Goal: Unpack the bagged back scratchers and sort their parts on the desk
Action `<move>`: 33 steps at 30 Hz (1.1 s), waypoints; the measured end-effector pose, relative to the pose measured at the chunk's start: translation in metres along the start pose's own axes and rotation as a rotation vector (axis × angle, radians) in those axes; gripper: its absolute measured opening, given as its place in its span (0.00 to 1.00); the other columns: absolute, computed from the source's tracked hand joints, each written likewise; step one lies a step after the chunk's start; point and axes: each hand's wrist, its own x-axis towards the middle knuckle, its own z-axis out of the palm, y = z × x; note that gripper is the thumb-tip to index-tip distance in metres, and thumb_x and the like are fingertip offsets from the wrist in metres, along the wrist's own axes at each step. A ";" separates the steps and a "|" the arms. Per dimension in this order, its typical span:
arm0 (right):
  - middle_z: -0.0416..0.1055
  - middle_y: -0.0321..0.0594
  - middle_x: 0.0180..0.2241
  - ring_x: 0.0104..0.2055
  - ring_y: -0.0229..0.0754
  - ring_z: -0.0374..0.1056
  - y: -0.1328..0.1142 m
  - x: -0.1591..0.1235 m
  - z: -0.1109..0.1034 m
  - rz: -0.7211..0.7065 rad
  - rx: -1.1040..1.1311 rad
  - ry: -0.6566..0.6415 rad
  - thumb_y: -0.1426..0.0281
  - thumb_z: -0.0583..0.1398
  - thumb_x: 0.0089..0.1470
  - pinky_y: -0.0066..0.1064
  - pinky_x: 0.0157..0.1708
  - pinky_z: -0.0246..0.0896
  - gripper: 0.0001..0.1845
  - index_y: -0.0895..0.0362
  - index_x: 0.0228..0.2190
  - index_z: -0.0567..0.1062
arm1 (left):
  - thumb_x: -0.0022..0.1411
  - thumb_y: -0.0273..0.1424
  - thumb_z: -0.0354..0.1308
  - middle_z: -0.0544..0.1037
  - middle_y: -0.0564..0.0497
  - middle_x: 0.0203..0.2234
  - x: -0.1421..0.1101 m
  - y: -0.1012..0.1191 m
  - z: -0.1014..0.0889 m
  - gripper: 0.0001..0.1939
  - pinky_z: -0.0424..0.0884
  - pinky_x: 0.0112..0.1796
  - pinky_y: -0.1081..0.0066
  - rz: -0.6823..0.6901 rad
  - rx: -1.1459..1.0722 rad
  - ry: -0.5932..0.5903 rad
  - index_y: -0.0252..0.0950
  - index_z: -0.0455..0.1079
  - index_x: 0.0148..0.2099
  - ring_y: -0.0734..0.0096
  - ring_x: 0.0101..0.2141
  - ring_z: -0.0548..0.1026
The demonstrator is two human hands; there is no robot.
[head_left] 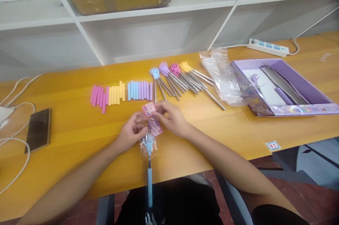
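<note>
A blue back scratcher [149, 186] with a hand-shaped head lies inside a clear plastic bag [143, 154], its handle reaching past the table's front edge towards my lap. My left hand [132, 129] is closed at the top of the bag, thumb just above the scratcher's head. Between the thumb and fingers of my right hand [173, 119] is a small pink printed card [148, 109]. A second pink printed piece [155, 128] shows just below, between my hands; whether the two are joined, I cannot tell.
Metal scratcher rods with blue, purple, pink and yellow heads [174, 69] lie behind my hands. Coloured handle tubes [116, 94] are lined up left of them. Plastic bags [222, 80] and a purple box [270, 110] sit right; a phone [39, 129] and cables lie left.
</note>
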 end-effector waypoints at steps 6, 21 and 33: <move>0.79 0.41 0.42 0.38 0.43 0.75 0.005 -0.001 -0.001 0.029 -0.053 -0.011 0.66 0.62 0.70 0.36 0.38 0.70 0.12 0.52 0.53 0.71 | 0.68 0.31 0.68 0.78 0.39 0.60 -0.001 -0.001 0.002 0.53 0.76 0.39 0.68 0.068 -0.016 -0.019 0.54 0.38 0.81 0.70 0.36 0.82; 0.79 0.41 0.41 0.34 0.41 0.74 0.007 0.000 -0.002 0.020 -0.090 0.007 0.67 0.62 0.70 0.33 0.34 0.68 0.10 0.53 0.49 0.67 | 0.71 0.35 0.65 0.76 0.39 0.63 -0.005 -0.002 0.001 0.25 0.77 0.37 0.69 0.097 0.160 -0.031 0.43 0.71 0.67 0.68 0.37 0.80; 0.80 0.42 0.43 0.36 0.41 0.76 0.005 -0.003 -0.004 -0.182 -0.154 0.006 0.68 0.61 0.72 0.35 0.37 0.72 0.10 0.52 0.52 0.68 | 0.72 0.37 0.66 0.80 0.38 0.60 0.002 -0.006 -0.009 0.32 0.73 0.61 0.49 0.112 -0.183 -0.201 0.42 0.64 0.73 0.47 0.60 0.78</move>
